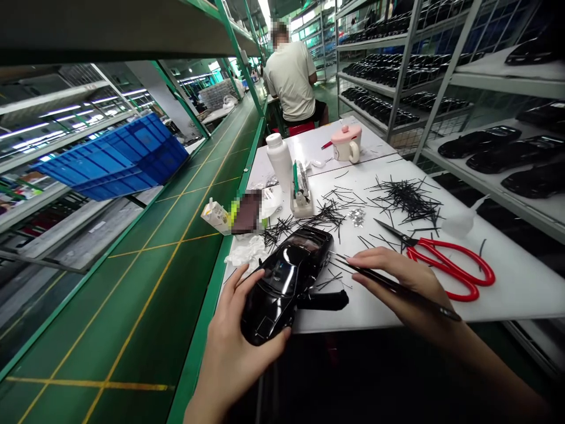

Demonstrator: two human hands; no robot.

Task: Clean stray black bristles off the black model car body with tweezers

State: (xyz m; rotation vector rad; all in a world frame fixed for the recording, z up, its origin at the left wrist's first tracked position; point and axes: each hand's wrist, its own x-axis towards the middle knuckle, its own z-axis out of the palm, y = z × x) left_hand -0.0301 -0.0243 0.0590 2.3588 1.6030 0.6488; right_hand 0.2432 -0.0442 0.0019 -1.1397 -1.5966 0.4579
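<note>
Head camera view shows the left hand (229, 347) in the lower centre of the frame, curled around the near end of a glossy black plastic model car (286, 277), thumb on one side and fingers under and around the other. This car lies on the near left edge of the white work table (507, 282), with one small door open towards the right. The right hand (406, 282), lower right of centre, is closed lightly on a pair of thin dark metal tweezers (397, 287); the tweezers' tips point left and end just beside the car's side. Many short black plastic sticks (408, 197) are scattered in piles across the middle of the table. Red-handled steel scissors (445, 265) lie just beyond the right hand, blades pointing to the upper left. Further up the table stand a white plastic bottle (279, 154), a small white and green tool stand (301, 189) and a pink and cream mug with a lid (346, 143). On the left half of the frame runs a green conveyor belt (168, 247), with a blue plastic crate (119, 156) on the shelf beside it. At the top centre a person in a pale shirt (291, 76) sits with the back turned. Metal racks on the right hold rows of black car bodies (477, 141).
</note>
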